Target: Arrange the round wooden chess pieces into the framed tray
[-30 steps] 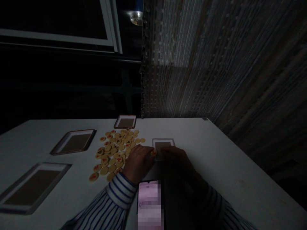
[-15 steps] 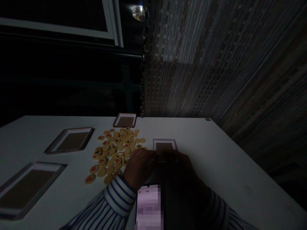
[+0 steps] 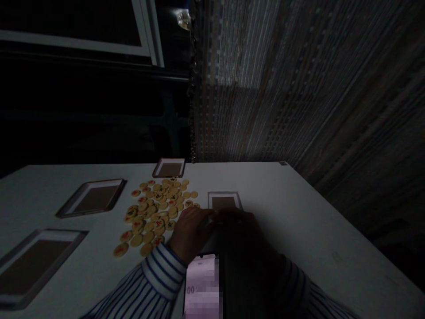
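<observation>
My left hand, in a blue-and-white striped cuff, is curled with its thumb and fingers pressed together; what is in them, if anything, I cannot make out. Close against it, in deep shadow, my right hand is also curled, its fingertips meeting the left's. Both are just in front of a small tray with a pale rim and brown base, hiding its near part. Left of my left hand spreads a loose pile of round wooden xiangqi pieces, some showing red or black characters. Below my wrists lies a lit phone.
More shallow trays with brown bases stand on the white table: a far tray, a left tray and a near-left tray. A bead-like string curtain hangs behind the table. The room is dim.
The view has shifted slightly, so things on the table appear a little further left. My hands have drawn closer together at the fingertips.
</observation>
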Available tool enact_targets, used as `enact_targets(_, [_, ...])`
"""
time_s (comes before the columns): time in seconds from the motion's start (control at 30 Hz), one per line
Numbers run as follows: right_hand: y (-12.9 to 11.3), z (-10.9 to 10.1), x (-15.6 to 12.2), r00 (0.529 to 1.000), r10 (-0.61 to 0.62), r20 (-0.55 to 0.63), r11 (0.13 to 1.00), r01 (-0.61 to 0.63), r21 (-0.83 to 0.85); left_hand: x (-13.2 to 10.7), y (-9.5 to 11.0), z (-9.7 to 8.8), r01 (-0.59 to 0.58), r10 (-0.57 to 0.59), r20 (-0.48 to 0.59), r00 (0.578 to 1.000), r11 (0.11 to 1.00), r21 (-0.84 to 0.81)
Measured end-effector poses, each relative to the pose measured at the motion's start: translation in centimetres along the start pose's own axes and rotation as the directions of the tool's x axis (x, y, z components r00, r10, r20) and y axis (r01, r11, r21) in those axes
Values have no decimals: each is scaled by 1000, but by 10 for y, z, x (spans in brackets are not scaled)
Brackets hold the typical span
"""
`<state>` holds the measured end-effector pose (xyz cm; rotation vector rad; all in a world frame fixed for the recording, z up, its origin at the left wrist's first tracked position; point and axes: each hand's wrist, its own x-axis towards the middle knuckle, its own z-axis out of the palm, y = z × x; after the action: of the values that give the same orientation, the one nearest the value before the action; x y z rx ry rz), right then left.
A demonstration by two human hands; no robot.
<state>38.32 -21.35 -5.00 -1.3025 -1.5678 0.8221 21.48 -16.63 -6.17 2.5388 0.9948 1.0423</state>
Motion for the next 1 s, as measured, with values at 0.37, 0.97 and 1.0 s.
enact_targets(0.37, [-9, -1, 2, 1000, 13, -10, 995, -12, 103, 1, 8, -3, 7, -8, -30, 1000, 999, -52])
enact_targets(0.97, [-16, -3, 4, 998, 42, -50, 997, -38, 70, 5, 16, -4, 402, -434, 83, 897, 724, -560])
enact_targets(1.0, [-16, -4, 3, 998, 40, -46, 997, -37, 75, 5, 17, -4, 420, -453, 96, 886, 697, -581])
